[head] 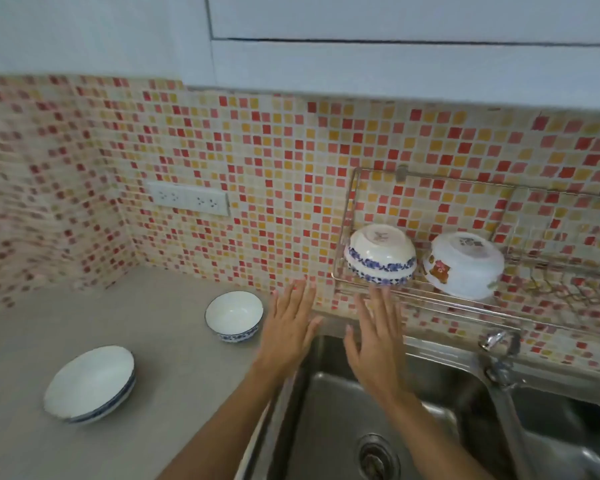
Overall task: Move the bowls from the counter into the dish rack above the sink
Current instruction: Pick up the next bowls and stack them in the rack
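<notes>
Two bowls lie upside down in the wire dish rack on the tiled wall: a white bowl with a blue floral band and a white bowl with a red flower. On the grey counter stand a small blue-rimmed bowl and a wide shallow bowl. My left hand is spread flat, empty, just right of the small bowl. My right hand is spread and empty, its fingertips just below the blue-banded bowl.
A steel sink lies below my hands, with a drain and a tap at the right. A double wall socket sits on the mosaic backsplash. White cabinets hang overhead.
</notes>
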Demonstrator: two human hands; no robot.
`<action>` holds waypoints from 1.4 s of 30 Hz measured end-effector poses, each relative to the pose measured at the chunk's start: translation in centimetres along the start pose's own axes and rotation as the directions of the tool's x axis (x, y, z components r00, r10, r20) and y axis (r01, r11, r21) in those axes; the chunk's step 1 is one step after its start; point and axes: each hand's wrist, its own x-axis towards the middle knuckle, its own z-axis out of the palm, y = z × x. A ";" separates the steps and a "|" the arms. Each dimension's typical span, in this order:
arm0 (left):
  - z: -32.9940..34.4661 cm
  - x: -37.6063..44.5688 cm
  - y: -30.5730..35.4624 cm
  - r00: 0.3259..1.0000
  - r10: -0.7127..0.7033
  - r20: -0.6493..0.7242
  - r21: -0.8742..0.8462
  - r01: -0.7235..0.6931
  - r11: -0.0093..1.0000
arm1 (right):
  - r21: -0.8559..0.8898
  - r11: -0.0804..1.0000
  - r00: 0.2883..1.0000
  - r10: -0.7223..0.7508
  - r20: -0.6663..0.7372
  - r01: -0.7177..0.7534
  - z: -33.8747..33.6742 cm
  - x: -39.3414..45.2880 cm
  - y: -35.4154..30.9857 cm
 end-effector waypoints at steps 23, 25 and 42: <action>-5.4 -22.8 -35.6 0.283 -0.917 0.281 -0.225 0.948 0.224 | 0.178 0.787 0.415 0.107 0.903 -0.591 24.7 -2.6 -34.9; -5.4 -22.8 -35.8 0.245 -0.918 0.311 -0.304 0.941 0.148 | 0.176 0.744 0.383 0.116 0.916 -0.644 25.5 -2.7 -35.2; -4.3 -10.8 -23.7 0.532 -0.551 0.643 -0.743 0.610 -0.277 | 0.367 0.422 0.526 0.365 0.768 -0.829 15.0 -1.0 -22.7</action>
